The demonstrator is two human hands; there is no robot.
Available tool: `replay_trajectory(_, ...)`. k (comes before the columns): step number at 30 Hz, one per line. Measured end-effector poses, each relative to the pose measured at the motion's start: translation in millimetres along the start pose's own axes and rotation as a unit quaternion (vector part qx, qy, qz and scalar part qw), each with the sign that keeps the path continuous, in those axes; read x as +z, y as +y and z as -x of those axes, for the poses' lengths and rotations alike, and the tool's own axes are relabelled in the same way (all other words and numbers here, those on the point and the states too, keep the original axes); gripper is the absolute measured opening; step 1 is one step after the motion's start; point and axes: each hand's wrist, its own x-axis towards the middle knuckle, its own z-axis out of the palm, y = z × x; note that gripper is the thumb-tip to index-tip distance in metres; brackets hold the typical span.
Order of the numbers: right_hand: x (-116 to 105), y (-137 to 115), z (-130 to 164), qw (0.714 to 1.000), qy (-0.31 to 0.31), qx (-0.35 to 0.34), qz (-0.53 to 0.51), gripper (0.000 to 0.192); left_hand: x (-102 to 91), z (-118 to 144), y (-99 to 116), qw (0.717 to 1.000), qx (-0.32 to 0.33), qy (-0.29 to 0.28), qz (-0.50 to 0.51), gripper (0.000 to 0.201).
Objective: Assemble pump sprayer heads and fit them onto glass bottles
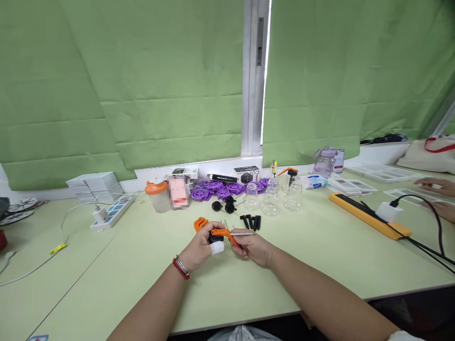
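My left hand [198, 250], its thumb tip wrapped in white, is closed on a small black part [215, 239]. An orange curved handle [221, 232] lies across that part and reaches to my right hand [256, 249], whose fingers are closed on its lower end. A thin metal rod [242, 233] extends rightward from the handle above my right fingers; whether it is joined to the handle I cannot tell. Just beyond my left hand lie more orange handles [200, 223]. Several short black handles [250, 222] lie beyond my right hand.
Farther back are black round pieces [229, 208], clear glass jars [269, 206], purple plastic discs [224, 192] and an orange-lidded cup [156, 199]. A white power strip [115, 215] lies left, an orange one [362, 215] right. Another person's hands [439, 185] rest at far right.
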Motion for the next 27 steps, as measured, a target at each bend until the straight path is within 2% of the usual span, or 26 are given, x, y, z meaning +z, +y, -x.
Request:
replay_trajectory(3,1.5,-1.5,0.9,1.0,0.015,0.012,0.016,0.027,1.9,1.3,0.2,0.997,-0.002,0.003,0.076,0.038)
replay_trajectory(6,3.6,-1.3,1.4,0.999,0.013,0.016,0.024,0.029,3.0,2.3,-0.3,0.987,-0.009,0.033,0.16,0.037)
replay_trajectory(12,7.5,-0.9,-0.3,0.998,0.026,0.011,0.061,0.031,2.8,2.1,5.0,0.977,-0.034,0.054,0.203,0.03)
replay_trajectory(14,4.3,-1.0,-3.2,0.994,0.053,0.015,0.097,0.031,-1.0,0.4,5.3,0.973,-0.034,0.077,0.217,0.028)
replay_trajectory(16,-2.3,-0.4,-6.8,0.979,0.113,-0.012,0.168,0.026,-8.0,-2.0,3.5,0.963,-0.032,0.112,0.241,0.027)
replay_trajectory(18,-10.6,1.5,-10.6,0.941,0.183,-0.067,0.278,0.019,-16.8,-4.6,0.0,0.949,-0.024,0.153,0.273,0.026)
replay_trajectory(20,-17.6,4.7,-14.3,0.883,0.228,-0.1,0.397,0.013,-24.9,-7.0,-4.0,0.934,-0.006,0.186,0.304,0.024)
replay_trajectory(23,-20.9,9.8,-19.6,0.806,0.238,-0.09,0.534,0.014,-31.1,-9.8,-8.7,0.919,0.007,0.217,0.328,0.02)
replay_trajectory(27,-14.3,12.4,-25.0,0.727,0.21,-0.077,0.65,0.02,-28.1,-11.1,-9.5,0.921,-0.006,0.221,0.322,0.019)
